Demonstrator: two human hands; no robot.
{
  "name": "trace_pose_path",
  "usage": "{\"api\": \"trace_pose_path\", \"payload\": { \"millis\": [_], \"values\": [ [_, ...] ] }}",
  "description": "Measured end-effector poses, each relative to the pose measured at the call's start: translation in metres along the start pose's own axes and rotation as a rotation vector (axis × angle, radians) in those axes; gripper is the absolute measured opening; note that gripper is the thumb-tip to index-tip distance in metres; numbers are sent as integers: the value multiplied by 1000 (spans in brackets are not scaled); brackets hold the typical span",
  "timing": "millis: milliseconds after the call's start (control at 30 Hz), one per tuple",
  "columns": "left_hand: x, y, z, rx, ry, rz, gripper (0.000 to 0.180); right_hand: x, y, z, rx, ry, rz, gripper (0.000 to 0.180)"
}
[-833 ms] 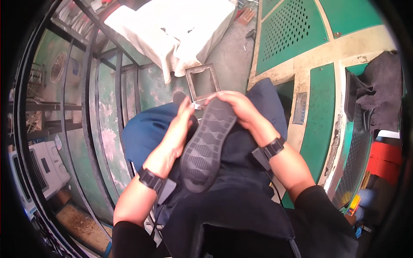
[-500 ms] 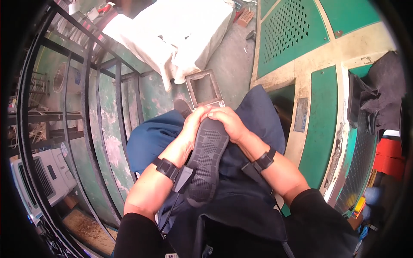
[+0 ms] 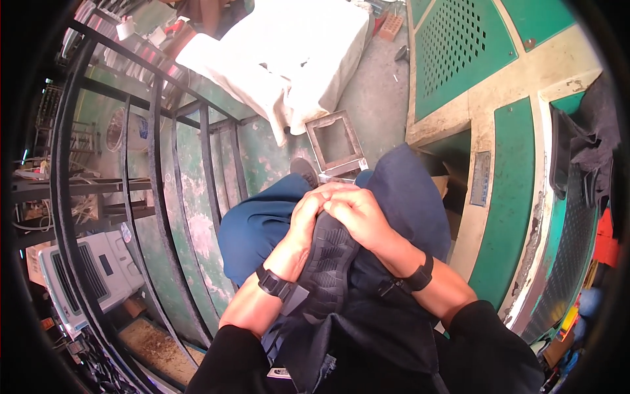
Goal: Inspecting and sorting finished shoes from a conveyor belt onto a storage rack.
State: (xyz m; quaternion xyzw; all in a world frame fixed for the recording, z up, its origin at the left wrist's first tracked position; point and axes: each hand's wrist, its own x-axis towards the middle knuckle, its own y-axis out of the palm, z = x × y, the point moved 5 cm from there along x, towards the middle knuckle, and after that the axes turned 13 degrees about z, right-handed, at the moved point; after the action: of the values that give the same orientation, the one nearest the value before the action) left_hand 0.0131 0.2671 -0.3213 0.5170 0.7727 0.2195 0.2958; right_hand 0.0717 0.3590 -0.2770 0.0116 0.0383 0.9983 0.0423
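Observation:
A black shoe (image 3: 325,266) lies over my lap with its patterned sole facing up, the toe pointing away from me. My left hand (image 3: 310,209) wraps round the far left side of its toe, fingers closed. From the right, my right hand (image 3: 357,210) curls over the same end, and its fingers meet the left hand's. The shoe's upper and most fingertips are hidden beneath. Beyond my left knee a second dark shoe (image 3: 304,169) shows on the floor.
Black metal railing (image 3: 157,151) runs along my left. Ahead stands a low square metal frame (image 3: 357,139) before a table under a white cloth (image 3: 262,52). Green and cream machine panels (image 3: 508,203) rise on my right. Behind the railing is a pale boxy appliance (image 3: 92,276).
Both hands and the shoe have come closer to my body, and the heel is now partly hidden by my dark clothing. The whole view has shifted slightly.

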Motion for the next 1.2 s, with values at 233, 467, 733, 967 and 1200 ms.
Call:
{"api": "trace_pose_path", "payload": {
  "millis": [233, 467, 733, 967, 1200],
  "values": [
    [-6, -3, -19, -134, 36, -166, 52, 20, -15, -5, 209, 13, 70, 30],
    [-124, 67, 30, -987, -242, 23, 78, 46, -27, -4, 780, 346, -254, 47],
    [-135, 124, 4, -928, 48, -168, 62, 54, -10, -29, 931, 385, -183, 40],
    [-155, 102, -9, -727, -121, -2, 53, 42, -78, -129, 510, 181, -116, 29],
    [-191, 77, -90, -120, 362, -124, 104, -27, -55, -82, 1069, 358, 442, 63]
  ]
}}
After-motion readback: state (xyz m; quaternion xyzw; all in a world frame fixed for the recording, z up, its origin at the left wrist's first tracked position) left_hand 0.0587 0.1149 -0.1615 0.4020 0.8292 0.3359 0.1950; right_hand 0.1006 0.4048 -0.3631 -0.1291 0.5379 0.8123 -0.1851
